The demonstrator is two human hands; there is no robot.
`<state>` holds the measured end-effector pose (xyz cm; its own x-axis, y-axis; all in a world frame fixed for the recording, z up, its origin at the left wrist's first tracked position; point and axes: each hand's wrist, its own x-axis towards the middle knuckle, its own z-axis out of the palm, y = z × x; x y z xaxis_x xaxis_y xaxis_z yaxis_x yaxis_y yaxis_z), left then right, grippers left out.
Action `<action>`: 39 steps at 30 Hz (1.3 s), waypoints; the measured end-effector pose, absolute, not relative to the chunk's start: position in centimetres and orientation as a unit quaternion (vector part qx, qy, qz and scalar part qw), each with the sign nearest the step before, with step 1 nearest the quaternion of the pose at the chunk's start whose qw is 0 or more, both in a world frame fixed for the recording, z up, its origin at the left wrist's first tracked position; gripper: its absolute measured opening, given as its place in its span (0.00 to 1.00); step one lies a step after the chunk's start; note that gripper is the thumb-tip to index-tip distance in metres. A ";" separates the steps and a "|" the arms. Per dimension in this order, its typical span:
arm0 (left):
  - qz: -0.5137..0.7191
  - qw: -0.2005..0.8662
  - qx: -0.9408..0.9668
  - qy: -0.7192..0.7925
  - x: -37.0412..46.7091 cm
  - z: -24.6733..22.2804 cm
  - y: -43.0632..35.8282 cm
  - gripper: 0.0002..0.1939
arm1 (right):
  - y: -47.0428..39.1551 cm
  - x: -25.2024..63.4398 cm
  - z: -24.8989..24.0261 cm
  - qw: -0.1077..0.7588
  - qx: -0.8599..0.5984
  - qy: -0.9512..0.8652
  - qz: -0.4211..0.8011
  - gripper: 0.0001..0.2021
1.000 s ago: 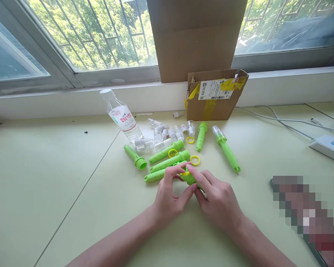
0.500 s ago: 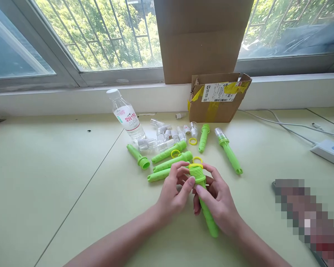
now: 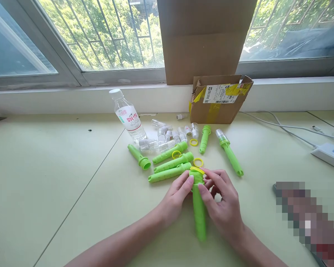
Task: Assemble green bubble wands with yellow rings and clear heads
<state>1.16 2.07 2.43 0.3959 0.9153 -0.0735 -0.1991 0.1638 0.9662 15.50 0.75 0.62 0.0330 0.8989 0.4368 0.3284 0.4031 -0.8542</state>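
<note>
My left hand [image 3: 178,194] pinches the threaded neck of a green plastic tube [image 3: 199,215], which points down toward me. A yellow ring [image 3: 197,170] lies tilted across the tube's open top. My right hand [image 3: 224,198] has its thumb against the tube and its index finger at the ring's right side; its other fingers are partly hidden. Just beyond my hands lie another yellow ring [image 3: 198,162] and several green tubes, the nearest tube [image 3: 169,173] close to my left fingers.
Clear plastic caps [image 3: 167,135] and small white pieces lie in a cluster beside a water bottle [image 3: 130,118]. A capped green tube [image 3: 230,154] is to the right. Behind stands a cardboard box [image 3: 215,111]; a power strip [image 3: 330,155] and a blurred-out object [image 3: 308,222] are at right.
The green tube has swung to a more upright line, its lower end moving left. The yellow ring on its top now tilts down to the right. My left fingers have closed in around the neck.
</note>
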 end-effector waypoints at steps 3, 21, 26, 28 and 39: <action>0.399 0.722 0.434 0.362 1.4 2.2 1.8 0.19 | 0.9 15.4 0.6 0.551 -0.476 -0.646 0.228 0.13; 0.320 0.716 0.508 0.355 0.1 2.9 3.0 0.17 | 1.1 15.8 0.7 0.576 -0.431 -0.638 0.274 0.09; 0.306 0.734 0.509 0.330 -0.3 2.8 3.2 0.15 | 1.2 16.0 0.7 0.581 -0.420 -0.639 0.279 0.09; 0.306 0.736 0.507 0.328 -0.4 2.8 3.2 0.16 | 1.3 16.1 0.7 0.579 -0.413 -0.647 0.274 0.09; 0.303 0.727 0.496 0.366 -0.2 3.1 3.0 0.15 | 1.5 16.3 0.9 0.585 -0.392 -0.691 0.165 0.10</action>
